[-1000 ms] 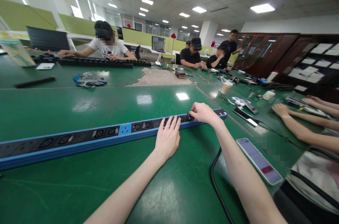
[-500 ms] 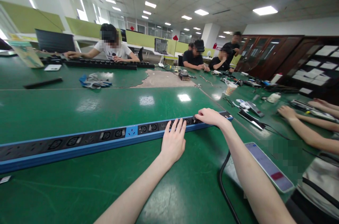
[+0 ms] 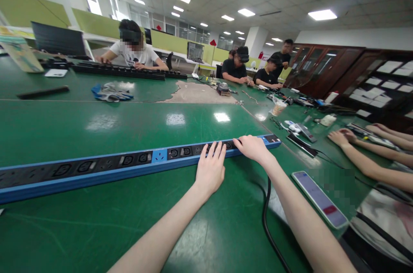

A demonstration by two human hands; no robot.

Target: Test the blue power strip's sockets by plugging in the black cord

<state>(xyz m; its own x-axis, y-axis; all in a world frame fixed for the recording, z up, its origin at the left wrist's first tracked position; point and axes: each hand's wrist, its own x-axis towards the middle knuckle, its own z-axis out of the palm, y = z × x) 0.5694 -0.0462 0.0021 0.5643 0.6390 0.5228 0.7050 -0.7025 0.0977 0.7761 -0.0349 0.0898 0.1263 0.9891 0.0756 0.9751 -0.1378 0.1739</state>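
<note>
A long blue power strip (image 3: 129, 170) with black socket faces lies across the green table in front of me. My left hand (image 3: 210, 167) rests flat on its right half, fingers stretched over the sockets. Just to the right, my right hand (image 3: 251, 147) is closed at the strip's sockets, its fingers curled around a black plug that is mostly hidden beneath them. A thick black cable (image 3: 265, 217) rises from the table edge and passes under that hand. Whether the plug sits inside a socket cannot be seen.
A phone (image 3: 319, 199) lies right of my right forearm. Another person's hand (image 3: 338, 137) rests on the table at right, near a black strip-like part (image 3: 301, 144). Farther back are gloves (image 3: 111, 92), a cup (image 3: 278, 107) and several people working.
My right hand has shifted slightly left and lowered over the plug, which showed at its fingertips before. The left hand stays on the strip. The camera view has turned a little.
</note>
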